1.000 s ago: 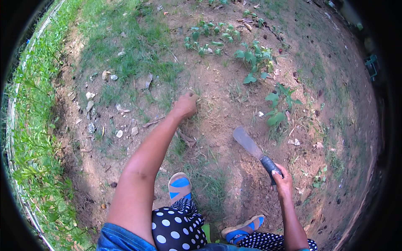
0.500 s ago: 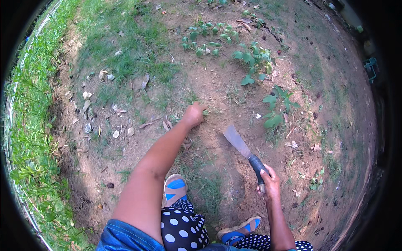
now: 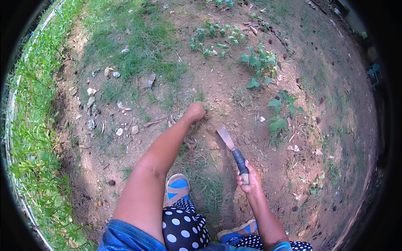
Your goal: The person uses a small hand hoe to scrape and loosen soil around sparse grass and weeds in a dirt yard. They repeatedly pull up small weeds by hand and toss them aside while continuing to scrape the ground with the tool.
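My left hand [image 3: 196,111] is closed low against the soil, its fingers around a small tuft of grass; the fingertips are partly hidden. My right hand [image 3: 250,180] grips a weeding knife [image 3: 226,138] by its dark wrapped handle. The knife's flat, wide metal blade points up and to the left, its tip close to the loose soil just right of my left hand. A little grass [image 3: 201,94] stands just beyond my left hand.
Leafy vine plants [image 3: 257,62] grow ahead and to the right, with another leafy plant [image 3: 281,111] nearer. Stones [image 3: 91,100] and dry leaves lie to the left, beside a strip of tall green plants [image 3: 37,138]. My sandalled foot [image 3: 178,188] stands on grass below.
My right hand has brought the weeding knife leftward and slightly up, so its blade is nearer my left hand. My left hand stays low at almost the same spot on the ground.
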